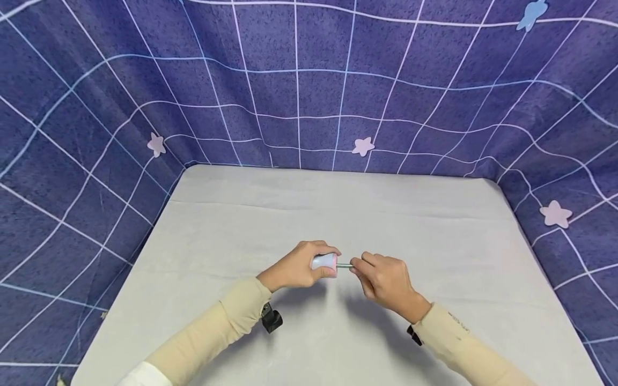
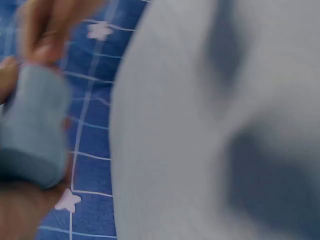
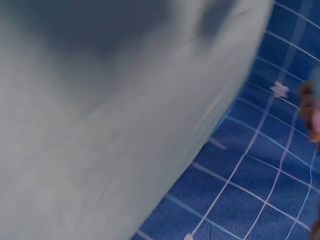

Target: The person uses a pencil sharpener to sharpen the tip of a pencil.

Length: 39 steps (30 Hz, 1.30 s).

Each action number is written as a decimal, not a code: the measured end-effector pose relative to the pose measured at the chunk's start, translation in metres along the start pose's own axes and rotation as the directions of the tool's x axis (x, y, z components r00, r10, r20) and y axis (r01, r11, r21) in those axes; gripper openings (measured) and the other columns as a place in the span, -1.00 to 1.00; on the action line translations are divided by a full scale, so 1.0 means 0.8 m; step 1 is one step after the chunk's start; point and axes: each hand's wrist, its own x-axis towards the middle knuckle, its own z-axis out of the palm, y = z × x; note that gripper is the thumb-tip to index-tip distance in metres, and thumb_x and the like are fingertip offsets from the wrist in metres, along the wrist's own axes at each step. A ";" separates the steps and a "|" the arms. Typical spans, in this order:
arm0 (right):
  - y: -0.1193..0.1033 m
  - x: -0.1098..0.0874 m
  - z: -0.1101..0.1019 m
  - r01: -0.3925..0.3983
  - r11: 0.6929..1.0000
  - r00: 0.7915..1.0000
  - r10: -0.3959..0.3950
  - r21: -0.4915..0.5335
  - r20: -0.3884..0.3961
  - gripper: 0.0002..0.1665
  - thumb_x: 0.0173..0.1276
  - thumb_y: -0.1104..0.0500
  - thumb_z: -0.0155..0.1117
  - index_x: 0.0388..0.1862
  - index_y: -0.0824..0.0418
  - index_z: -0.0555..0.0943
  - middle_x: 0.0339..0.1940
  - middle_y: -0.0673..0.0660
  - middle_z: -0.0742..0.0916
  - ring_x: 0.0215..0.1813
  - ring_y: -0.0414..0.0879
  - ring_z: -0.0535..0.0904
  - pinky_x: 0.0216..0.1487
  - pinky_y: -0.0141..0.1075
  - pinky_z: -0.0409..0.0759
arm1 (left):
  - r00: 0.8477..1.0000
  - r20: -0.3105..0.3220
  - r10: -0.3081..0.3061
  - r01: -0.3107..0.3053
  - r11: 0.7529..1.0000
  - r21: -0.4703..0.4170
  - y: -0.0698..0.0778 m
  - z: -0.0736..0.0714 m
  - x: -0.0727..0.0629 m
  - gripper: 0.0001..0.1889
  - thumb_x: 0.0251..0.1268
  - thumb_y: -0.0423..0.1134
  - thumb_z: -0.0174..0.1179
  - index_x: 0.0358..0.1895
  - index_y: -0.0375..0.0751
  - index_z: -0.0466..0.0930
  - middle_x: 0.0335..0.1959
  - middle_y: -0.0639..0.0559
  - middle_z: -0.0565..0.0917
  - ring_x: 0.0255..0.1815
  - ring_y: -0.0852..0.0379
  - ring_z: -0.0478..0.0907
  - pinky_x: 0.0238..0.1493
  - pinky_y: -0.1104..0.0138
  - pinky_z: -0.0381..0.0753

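Observation:
A screwdriver (image 1: 324, 261) with a stubby light blue and pink handle is held level above the white table, its metal shaft (image 1: 343, 265) pointing right. My left hand (image 1: 300, 266) grips the handle, fingers over the top and thumb along the near side. At the other end my right hand (image 1: 384, 277) pinches the shaft between thumb and fingers, which hide the tip. The left wrist view shows the blue handle (image 2: 37, 122) large and blurred, with the right hand's fingers (image 2: 45, 32) beyond it. Only a sliver of the pink collar (image 3: 317, 120) enters the right wrist view.
The white-covered table (image 1: 338, 214) spreads below both hands, with their shadows on it. A blue curtain (image 1: 270, 91) with a line grid and several stars (image 1: 363, 146) stands along the back and sides.

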 end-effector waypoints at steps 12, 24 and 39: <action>0.012 0.031 -0.028 -0.904 0.310 0.395 0.337 0.296 0.855 -0.74 0.34 0.24 0.15 -0.42 0.38 0.70 -0.63 -0.10 0.60 -0.50 -0.21 0.27 -0.39 -0.38 0.28 | 0.850 -0.139 0.508 -0.307 0.693 0.652 -0.015 0.042 -0.014 -0.48 0.10 -0.07 0.34 0.07 -0.33 0.52 -0.11 -0.06 0.58 -0.11 0.07 0.47 0.02 0.31 0.48; -0.002 0.002 -0.003 -0.345 0.918 0.925 0.299 0.194 0.233 -0.90 0.22 0.21 0.35 -0.28 0.17 0.67 -0.53 -0.05 0.65 -0.60 -0.31 0.36 -0.58 -0.44 0.36 | 0.961 -0.189 0.203 -0.109 0.902 0.417 -0.005 0.011 -0.006 -0.49 0.13 -0.15 0.33 0.11 -0.37 0.52 -0.12 -0.11 0.61 -0.11 0.05 0.51 -0.06 0.27 0.54; -0.001 0.001 0.005 0.086 0.995 0.995 -0.088 -0.051 -0.044 -0.60 0.53 0.09 -0.08 -0.43 0.20 0.60 -0.63 -0.04 0.50 -0.71 -0.28 0.27 -0.73 -0.50 0.23 | 0.997 0.032 -0.073 0.076 0.990 -0.115 0.002 -0.007 -0.001 -0.67 0.19 -0.30 0.28 0.03 -0.32 0.62 -0.17 -0.10 0.71 -0.30 0.18 0.53 -0.21 0.40 0.52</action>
